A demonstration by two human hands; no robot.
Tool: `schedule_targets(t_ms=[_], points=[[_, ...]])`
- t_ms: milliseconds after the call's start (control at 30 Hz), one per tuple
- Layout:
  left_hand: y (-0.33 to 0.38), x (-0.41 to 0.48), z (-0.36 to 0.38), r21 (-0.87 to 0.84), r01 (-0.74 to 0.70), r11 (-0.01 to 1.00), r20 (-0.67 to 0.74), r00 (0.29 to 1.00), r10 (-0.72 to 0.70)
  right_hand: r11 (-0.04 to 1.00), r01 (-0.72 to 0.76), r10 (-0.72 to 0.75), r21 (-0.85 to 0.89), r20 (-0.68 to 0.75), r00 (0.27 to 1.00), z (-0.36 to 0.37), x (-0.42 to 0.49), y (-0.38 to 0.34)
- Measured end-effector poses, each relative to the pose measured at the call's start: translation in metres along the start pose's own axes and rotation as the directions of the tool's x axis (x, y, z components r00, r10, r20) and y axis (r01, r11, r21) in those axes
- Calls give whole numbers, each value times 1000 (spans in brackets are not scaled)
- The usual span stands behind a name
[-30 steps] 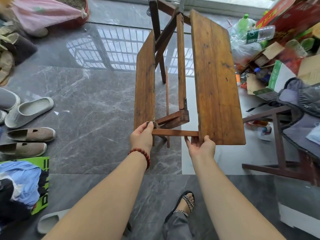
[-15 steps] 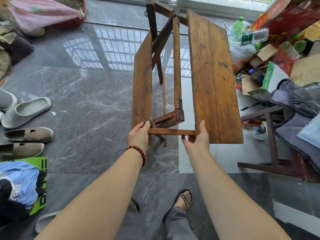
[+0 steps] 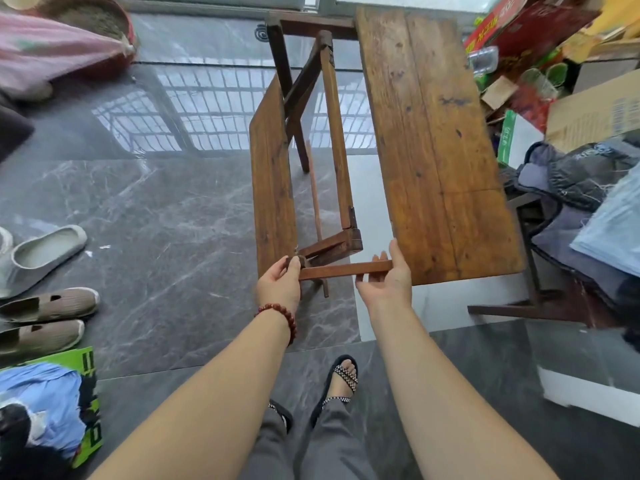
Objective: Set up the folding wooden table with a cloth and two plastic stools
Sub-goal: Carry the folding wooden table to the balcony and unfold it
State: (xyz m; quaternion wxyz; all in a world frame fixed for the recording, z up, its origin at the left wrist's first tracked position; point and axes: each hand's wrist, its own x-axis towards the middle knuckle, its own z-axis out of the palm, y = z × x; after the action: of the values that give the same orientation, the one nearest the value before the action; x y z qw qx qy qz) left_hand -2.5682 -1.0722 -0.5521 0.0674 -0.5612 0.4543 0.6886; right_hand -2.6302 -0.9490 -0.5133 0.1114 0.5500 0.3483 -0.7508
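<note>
A person's left hand (image 3: 280, 283) and right hand (image 3: 388, 283) each grasp an end of the folding wooden table's (image 3: 433, 143) near crossbar (image 3: 341, 270) above the marble floor (image 3: 156, 216).

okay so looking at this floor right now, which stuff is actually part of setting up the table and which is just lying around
Part of the job: folding wooden table, half unfolded; its crossbar; left hand and right hand on that bar. No cloth or plastic stools visible.

Lying about: shoes, white slipper, cardboard boxes, plastic bottle, dark bundle.

Worn, matt wooden table (image 3: 433, 140) (scratched, stained) stands on glossy marble-look floor (image 3: 156, 209).
</note>
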Motion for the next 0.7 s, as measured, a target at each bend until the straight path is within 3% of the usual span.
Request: schedule_targets(t_ms=[133, 267, 467, 700], points=[[2, -3, -3, 20, 10, 1000, 12, 1000, -10, 976, -23, 18, -216, -29, 999, 11, -1, 6], [5, -5, -6, 51, 28, 998, 28, 999, -29, 882, -14, -52, -472, -128, 990, 20, 3, 14], [5, -5, -8, 43, 26, 999, 65, 997, -29, 847, 6, -104, -531, -155, 982, 23, 8, 20], [-2, -5, -7, -174, 144, 974, 64, 989, -135, 821, 45, -197, -569, -209, 958, 25, 6, 21]])
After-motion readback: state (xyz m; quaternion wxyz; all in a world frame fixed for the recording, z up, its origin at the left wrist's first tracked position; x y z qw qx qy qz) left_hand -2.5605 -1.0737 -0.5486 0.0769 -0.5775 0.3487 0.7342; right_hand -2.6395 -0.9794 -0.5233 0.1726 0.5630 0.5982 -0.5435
